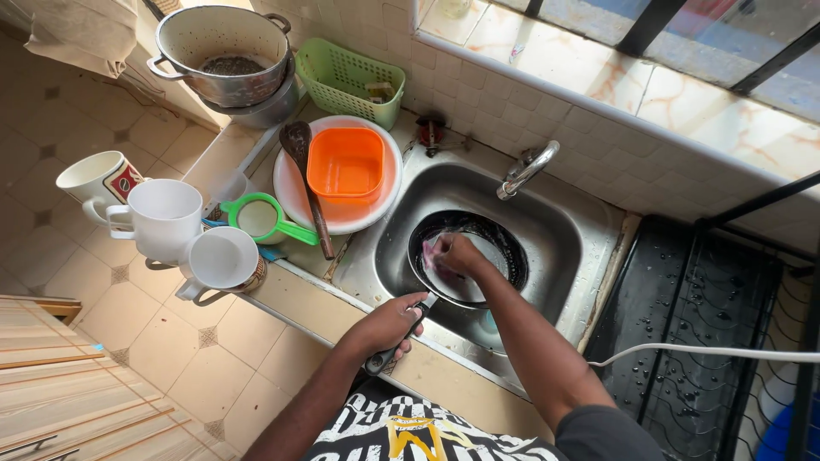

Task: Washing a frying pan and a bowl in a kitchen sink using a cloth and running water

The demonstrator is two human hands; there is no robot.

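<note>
Your left hand [389, 324] is clenched around the dark handle of a black frying pan [470, 256], holding the pan tilted over the steel sink [564, 230], with the handle reaching back toward you over the front edge of the tiled surface [290, 299]. Your right hand [453, 253] is down inside the pan, its grip closed on a pink sponge [430, 249] that it presses against the wet pan bottom. The tap [530, 166] stands just behind the sink, its spout pointing over the basin; you cannot tell from here whether water is running. To the left of the sink, on the draining side, a white plate [295, 192] carries an orange square container [345, 164], and a dark wooden spoon [306, 179] lies across the plate's left rim. Beside it rests a green-rimmed strainer [260, 218]. Three white mugs [162, 218] cluster at the left end of the surface, touching one another, the nearest lying on its side. Further back stand a large metal pot [220, 51] stacked on another vessel and a green plastic basket [348, 78] against the tiled wall. To the right of the sink lies a black dish rack [692, 316], wet with drops, and a white cable [709, 350] crosses over it.
</note>
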